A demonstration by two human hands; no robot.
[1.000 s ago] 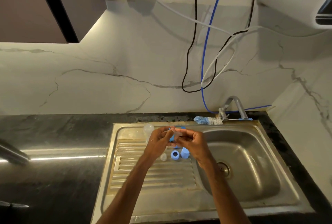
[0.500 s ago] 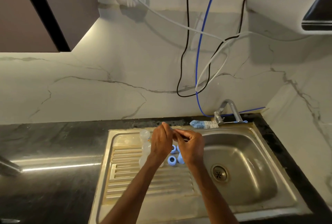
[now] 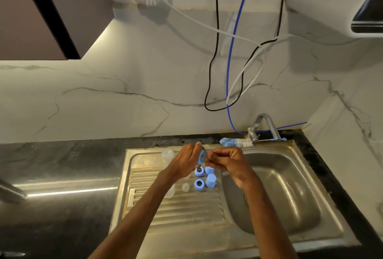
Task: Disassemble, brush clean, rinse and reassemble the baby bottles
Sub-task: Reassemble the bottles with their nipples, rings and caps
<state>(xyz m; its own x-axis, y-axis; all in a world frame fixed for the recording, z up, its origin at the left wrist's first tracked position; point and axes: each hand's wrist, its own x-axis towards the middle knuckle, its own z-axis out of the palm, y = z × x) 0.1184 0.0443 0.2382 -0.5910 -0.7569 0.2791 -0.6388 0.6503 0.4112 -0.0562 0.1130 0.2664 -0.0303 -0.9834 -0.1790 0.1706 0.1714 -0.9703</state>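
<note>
Over the steel drainboard (image 3: 176, 211) my left hand (image 3: 187, 160) grips a blue bottle ring (image 3: 201, 157) by its edge. My right hand (image 3: 228, 162) has its fingers curled against that ring from the right; what it pinches is hidden. Below the hands lie two blue rings (image 3: 199, 184) and two blue caps (image 3: 211, 180). A clear teat (image 3: 185, 187) lies left of them. A clear bottle (image 3: 167, 153) sits at the drainboard's back left. The blue and white bottle brush (image 3: 236, 142) rests on the sink's back rim.
The sink basin (image 3: 275, 192) lies to the right, with a tap (image 3: 263, 127) behind it. Black, white and blue cables (image 3: 229, 76) hang down the marble wall. A dark counter (image 3: 58, 175) stretches left. A cabinet (image 3: 37, 9) hangs at the upper left.
Both hands have stayed together over the drainboard, working on the small part between them. The blue ring now shows edge-on in my left hand. The camera has tilted slightly.
</note>
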